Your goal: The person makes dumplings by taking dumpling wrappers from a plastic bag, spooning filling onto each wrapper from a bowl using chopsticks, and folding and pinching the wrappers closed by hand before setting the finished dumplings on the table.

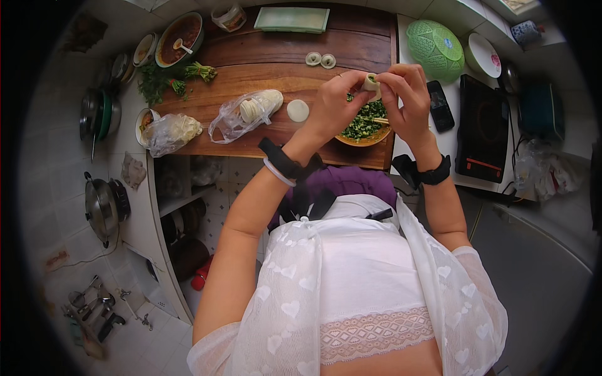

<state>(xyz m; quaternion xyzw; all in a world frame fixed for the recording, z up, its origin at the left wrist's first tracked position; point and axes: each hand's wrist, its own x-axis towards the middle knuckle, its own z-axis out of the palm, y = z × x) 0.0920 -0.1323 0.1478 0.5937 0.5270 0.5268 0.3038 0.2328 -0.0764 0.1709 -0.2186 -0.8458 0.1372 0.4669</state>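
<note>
Between my two hands, above the bowl, is a dough wrapper (371, 84) curled around some green filling. My left hand (335, 101) pinches its left side, and my right hand (405, 96) has fingertips and thumb on its right side. Below them stands an orange-brown bowl (361, 142) of chopped green filling (364, 122), partly hidden by my hands. Wooden chopsticks (381, 121) rest in the filling. A single round wrapper (297, 111) lies flat on the wood, left of my left hand. Further back sit two folded dumplings (320, 59), side by side.
Left on the wooden board (254, 75) lie a plastic bag of stacked wrappers (249, 110), another bag (171, 134) and tied greens (200, 71). Behind stand a bowl of red sauce (178, 40) and a lidded container (291, 19). Rightward are a green basket (435, 49), a phone (440, 105) and an induction cooker (484, 127).
</note>
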